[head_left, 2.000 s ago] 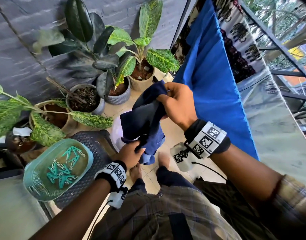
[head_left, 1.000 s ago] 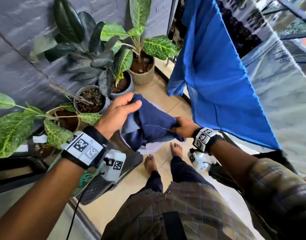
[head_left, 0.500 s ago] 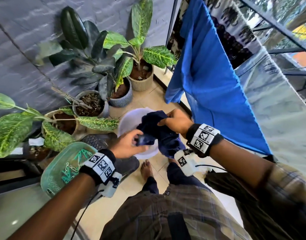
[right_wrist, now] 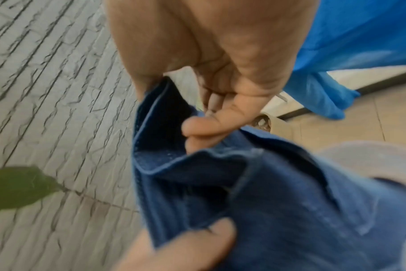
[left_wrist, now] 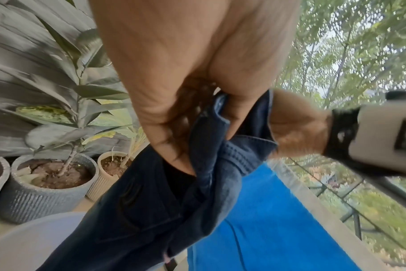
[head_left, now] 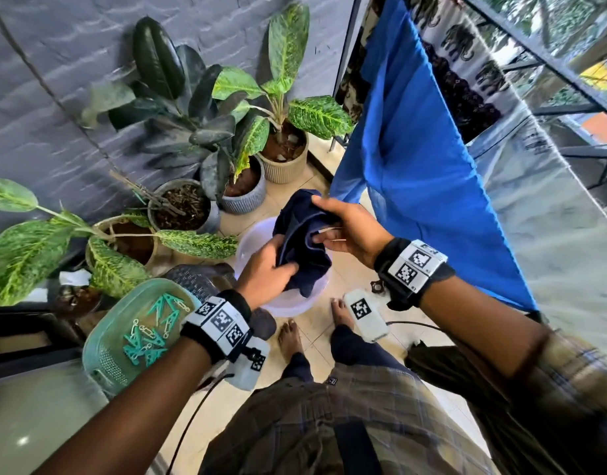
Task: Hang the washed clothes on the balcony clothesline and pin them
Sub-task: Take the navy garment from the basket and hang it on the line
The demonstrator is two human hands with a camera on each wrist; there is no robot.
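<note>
A dark navy garment [head_left: 303,248] is bunched between both hands above a white plastic basin [head_left: 248,245] on the floor. My left hand [head_left: 267,269] grips its lower folds, thumb on top; in the left wrist view the navy garment [left_wrist: 165,198] hangs from the curled fingers [left_wrist: 174,143]. My right hand [head_left: 346,228] pinches the upper edge; the right wrist view shows thumb and fingers [right_wrist: 211,128] on the hem of the navy garment [right_wrist: 278,210]. A bright blue cloth [head_left: 415,166] hangs on the line to the right. Green clothespins [head_left: 151,330] lie in a teal basket [head_left: 103,354].
Several potted plants [head_left: 226,132] stand along the grey wall at left and ahead. An elephant-print cloth [head_left: 463,56] hangs behind the blue one by the metal railing [head_left: 535,56]. A dark stool [head_left: 199,279] holds the basket. My bare feet [head_left: 291,337] stand on beige tiles.
Both hands have kept turning and regripping the navy garment over the basin. It went from spread between the hands to bunched, and the right hand now holds its top edge higher.
</note>
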